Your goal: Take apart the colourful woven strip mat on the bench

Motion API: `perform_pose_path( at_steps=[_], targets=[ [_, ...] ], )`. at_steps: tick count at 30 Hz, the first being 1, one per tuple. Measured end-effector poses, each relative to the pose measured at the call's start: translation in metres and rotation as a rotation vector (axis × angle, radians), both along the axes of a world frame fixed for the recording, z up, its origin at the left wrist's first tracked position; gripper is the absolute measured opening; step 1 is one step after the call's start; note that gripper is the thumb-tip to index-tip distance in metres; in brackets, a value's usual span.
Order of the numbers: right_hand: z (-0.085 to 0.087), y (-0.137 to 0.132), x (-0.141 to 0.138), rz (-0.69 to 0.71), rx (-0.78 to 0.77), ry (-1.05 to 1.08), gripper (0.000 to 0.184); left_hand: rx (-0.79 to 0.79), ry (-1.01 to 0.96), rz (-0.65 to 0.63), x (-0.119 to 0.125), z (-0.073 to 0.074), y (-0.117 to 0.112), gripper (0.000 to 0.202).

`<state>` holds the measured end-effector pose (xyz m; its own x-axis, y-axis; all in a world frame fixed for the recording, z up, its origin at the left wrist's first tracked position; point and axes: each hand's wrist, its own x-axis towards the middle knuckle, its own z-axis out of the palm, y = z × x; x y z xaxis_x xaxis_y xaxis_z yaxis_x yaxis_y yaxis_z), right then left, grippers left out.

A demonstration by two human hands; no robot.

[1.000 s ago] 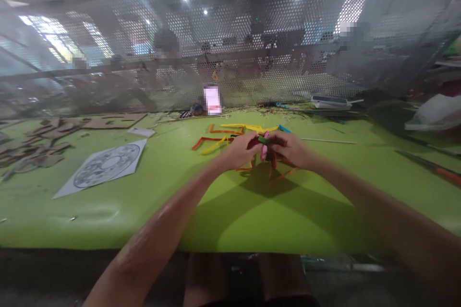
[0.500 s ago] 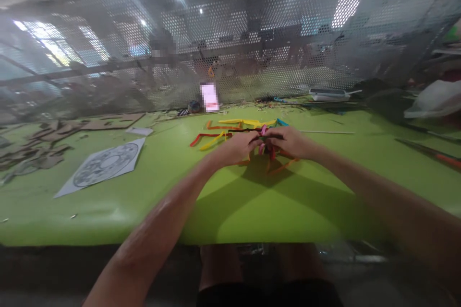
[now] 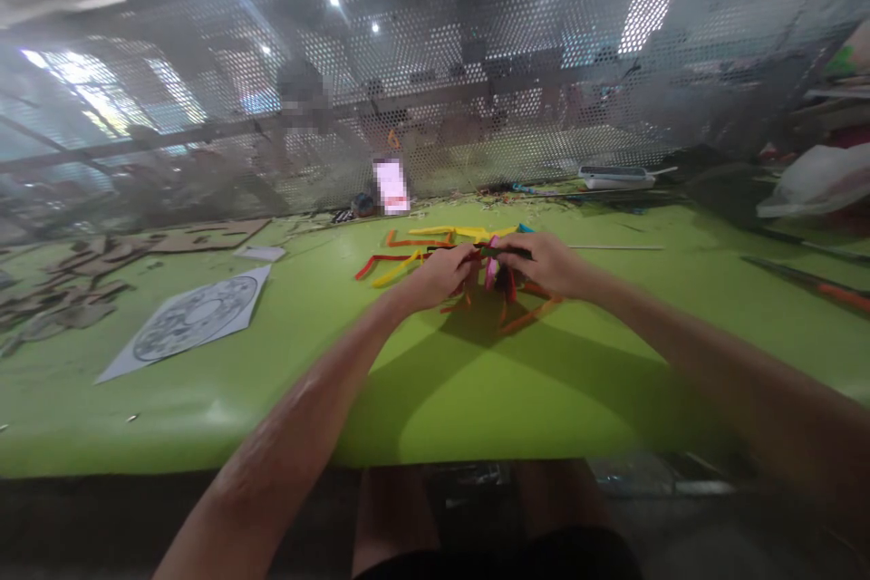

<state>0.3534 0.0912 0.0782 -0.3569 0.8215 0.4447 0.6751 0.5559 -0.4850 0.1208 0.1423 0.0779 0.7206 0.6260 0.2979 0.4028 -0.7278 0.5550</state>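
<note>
My left hand (image 3: 439,276) and my right hand (image 3: 544,263) meet over the green table (image 3: 476,381), fingers curled and pinched on a small bundle of coloured strips (image 3: 490,270), pink, green and red. Loose ends of the bundle hang down between the hands. Orange strips (image 3: 526,317) lie on the table just under my right hand. More loose strips (image 3: 414,252), yellow, red and orange, lie behind my left hand.
A printed sheet with a round pattern (image 3: 194,326) lies at the left, with brown cardboard cut-outs (image 3: 82,276) beyond it. A perforated metal screen (image 3: 476,91) closes the table's far edge. A white flat device (image 3: 615,174) and a long tool (image 3: 808,281) lie at the right.
Both hands stay together on the bundle, with small finger movements. The camera has tipped slightly, so the scene sits a little higher in the picture.
</note>
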Motion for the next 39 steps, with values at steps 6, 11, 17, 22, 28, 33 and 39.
perform_pose_path(
  at_steps=[6,11,17,22,28,33,39],
  targets=[
    [0.007,-0.003,-0.001,-0.046,-0.038,0.024,0.028,-0.091,-0.025,-0.018,0.000,0.008,-0.003,0.027],
    [0.007,-0.005,-0.006,-0.022,-0.186,0.084,0.037,-0.192,-0.101,-0.078,0.005,0.004,-0.009,0.027],
    [0.003,-0.003,-0.007,0.036,-0.239,0.161,0.042,-0.272,-0.096,-0.064,0.007,0.003,-0.014,0.027],
    [0.007,-0.003,-0.003,-0.038,-0.118,0.051,0.038,-0.310,-0.058,-0.028,0.006,0.003,-0.010,0.025],
    [0.015,-0.001,0.006,-0.106,-0.095,-0.026,0.037,-0.199,0.004,0.034,-0.003,0.006,0.003,0.026],
    [0.016,0.001,0.011,-0.031,-0.217,-0.016,0.039,-0.176,0.032,0.016,-0.008,0.005,0.009,0.028],
    [0.014,-0.005,0.002,0.034,-0.355,0.104,0.043,-0.319,0.010,-0.057,-0.003,0.000,0.001,0.028]
  ],
)
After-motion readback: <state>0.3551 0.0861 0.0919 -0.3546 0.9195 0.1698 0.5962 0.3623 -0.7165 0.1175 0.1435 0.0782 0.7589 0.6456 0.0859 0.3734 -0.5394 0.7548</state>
